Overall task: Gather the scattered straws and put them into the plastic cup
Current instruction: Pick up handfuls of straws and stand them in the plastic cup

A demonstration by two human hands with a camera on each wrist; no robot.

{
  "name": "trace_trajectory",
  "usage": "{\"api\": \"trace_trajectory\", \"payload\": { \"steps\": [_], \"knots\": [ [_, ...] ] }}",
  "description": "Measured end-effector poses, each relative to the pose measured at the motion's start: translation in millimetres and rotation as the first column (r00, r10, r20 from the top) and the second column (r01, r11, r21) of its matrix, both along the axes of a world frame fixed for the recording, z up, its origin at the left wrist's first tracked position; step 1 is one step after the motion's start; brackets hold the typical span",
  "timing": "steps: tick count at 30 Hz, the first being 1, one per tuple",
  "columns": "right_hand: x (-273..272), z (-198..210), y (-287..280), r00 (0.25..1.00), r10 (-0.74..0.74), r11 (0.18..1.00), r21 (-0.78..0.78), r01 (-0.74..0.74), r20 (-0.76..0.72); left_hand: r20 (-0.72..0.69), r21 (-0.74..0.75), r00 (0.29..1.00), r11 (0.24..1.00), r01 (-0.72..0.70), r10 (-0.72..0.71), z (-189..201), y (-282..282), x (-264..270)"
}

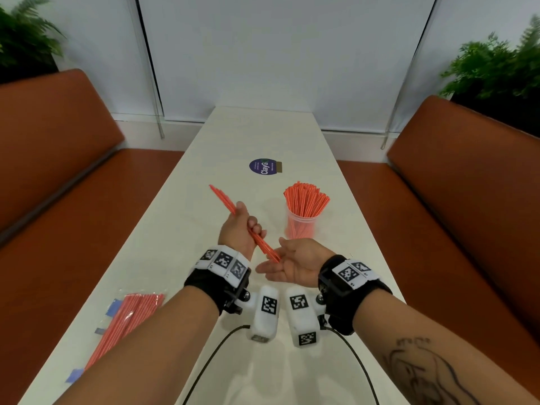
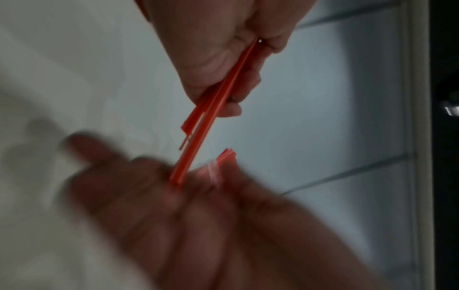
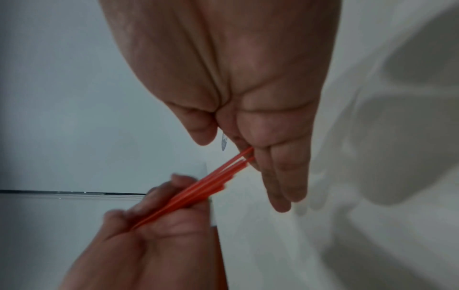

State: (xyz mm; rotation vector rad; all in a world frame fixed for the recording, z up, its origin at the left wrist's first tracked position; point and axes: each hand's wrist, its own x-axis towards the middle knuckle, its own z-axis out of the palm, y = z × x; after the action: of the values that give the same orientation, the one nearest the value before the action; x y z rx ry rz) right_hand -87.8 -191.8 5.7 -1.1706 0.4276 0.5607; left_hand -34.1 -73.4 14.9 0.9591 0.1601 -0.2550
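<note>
My left hand (image 1: pixel 248 226) grips a small bundle of red straws (image 1: pixel 222 197) above the white table, fingers curled round the middle. The bundle slants from far left to near right, and its near ends (image 2: pixel 177 176) butt against the flat palm of my right hand (image 1: pixel 287 266), whose fingers are straight. In the right wrist view the straw ends (image 3: pixel 238 162) touch the palm near the finger bases. A clear plastic cup (image 1: pixel 301 226) packed with many red straws (image 1: pixel 306 200) stands upright just beyond my right hand.
A clear plastic bag of red straws (image 1: pixel 128 317) lies at the table's (image 1: pixel 204 159) near left edge. A round purple sticker (image 1: pixel 263 167) lies on the table farther back. Orange benches (image 1: pixel 58 159) flank the table on both sides, with plants in the far corners.
</note>
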Motion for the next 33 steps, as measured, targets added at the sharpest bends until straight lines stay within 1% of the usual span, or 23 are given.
{"api": "trace_trajectory", "payload": {
  "steps": [1,3,4,5,6,7,8,9,11,13,14,15,18,19,20,22,23,26,27,29,30,31,33],
  "knots": [
    [3,3,3,0.999,0.025,0.999,0.040,-0.027,0.028,0.012,0.044,1.000,0.999,0.027,-0.027,0,-2,-4],
    [6,5,8,0.995,0.083,0.994,0.061,-0.087,0.062,0.025,0.112,0.997,0.991,0.070,-0.073,-1,-4,-9],
    [8,7,10,0.990,0.128,0.992,-0.018,-0.127,0.066,0.042,0.138,0.995,0.987,0.085,-0.092,-1,-2,-9],
    [8,9,11,0.980,0.188,0.967,-0.186,-0.172,0.070,0.069,0.173,0.991,0.980,0.101,-0.115,-1,0,-8],
    [8,12,11,0.967,0.240,0.893,-0.412,-0.184,0.088,0.103,0.237,0.984,0.965,0.117,-0.144,-2,2,-7],
    [10,18,11,0.949,0.283,0.765,-0.629,-0.139,0.136,0.135,0.330,0.973,0.934,0.133,-0.187,-3,4,-6],
    [11,25,11,0.916,0.333,0.637,-0.770,-0.044,0.224,0.156,0.437,0.957,0.886,0.155,-0.245,-3,6,-7],
    [11,35,11,0.863,0.378,0.577,-0.814,0.065,0.336,0.164,0.526,0.937,0.831,0.182,-0.310,-3,8,-8],
    [9,59,13,0.743,0.436,0.567,-0.796,0.212,0.508,0.157,0.616,0.896,0.750,0.240,-0.416,-5,10,-11],
    [6,78,16,0.625,0.520,0.523,-0.795,0.306,0.583,0.145,0.629,0.871,0.723,0.285,-0.470,-5,11,-15],
    [6,82,17,0.579,0.567,0.491,-0.804,0.334,0.586,0.142,0.625,0.863,0.720,0.301,-0.484,-4,11,-16],
    [6,85,18,0.555,0.621,0.448,-0.832,0.328,0.553,0.140,0.619,0.857,0.720,0.315,-0.496,-3,11,-18],
    [9,81,17,0.573,0.769,0.236,-0.959,0.157,0.283,0.110,0.588,0.851,0.724,0.361,-0.514,1,10,-20],
    [9,79,16,0.583,0.776,0.214,-0.970,0.116,0.241,0.092,0.574,0.852,0.726,0.378,-0.516,1,11,-20],
    [9,78,15,0.598,0.756,0.241,-0.963,0.124,0.266,0.076,0.564,0.853,0.728,0.390,-0.516,1,11,-20],
    [7,76,15,0.627,0.659,0.348,-0.908,0.235,0.415,0.058,0.550,0.855,0.732,0.403,-0.515,1,12,-19],
    [7,74,15,0.636,0.625,0.383,-0.888,0.255,0.452,0.052,0.541,0.857,0.736,0.407,-0.512,1,12,-19],
    [5,66,17,0.669,0.639,0.421,-0.901,0.108,0.379,0.020,0.505,0.867,0.754,0.421,-0.498,3,10,-20],
    [5,63,16,0.693,0.600,0.486,-0.870,0.080,0.400,0.012,0.501,0.868,0.754,0.424,-0.496,3,9,-21],
    [5,61,12,0.771,0.394,0.696,-0.710,0.105,0.500,0.014,0.501,0.865,0.752,0.428,-0.502,4,10,-23],
    [5,60,8,0.811,0.294,0.769,-0.629,0.114,0.507,0.028,0.512,0.858,0.744,0.428,-0.512,5,10,-25],
    [5,56,5,0.840,0.253,0.809,-0.581,0.088,0.480,0.046,0.535,0.846,0.729,0.428,-0.531,7,9,-26],
    [4,47,2,0.854,0.282,0.861,-0.509,-0.024,0.438,0.090,0.581,0.810,0.691,0.429,-0.579,11,6,-28]
  ]
}}
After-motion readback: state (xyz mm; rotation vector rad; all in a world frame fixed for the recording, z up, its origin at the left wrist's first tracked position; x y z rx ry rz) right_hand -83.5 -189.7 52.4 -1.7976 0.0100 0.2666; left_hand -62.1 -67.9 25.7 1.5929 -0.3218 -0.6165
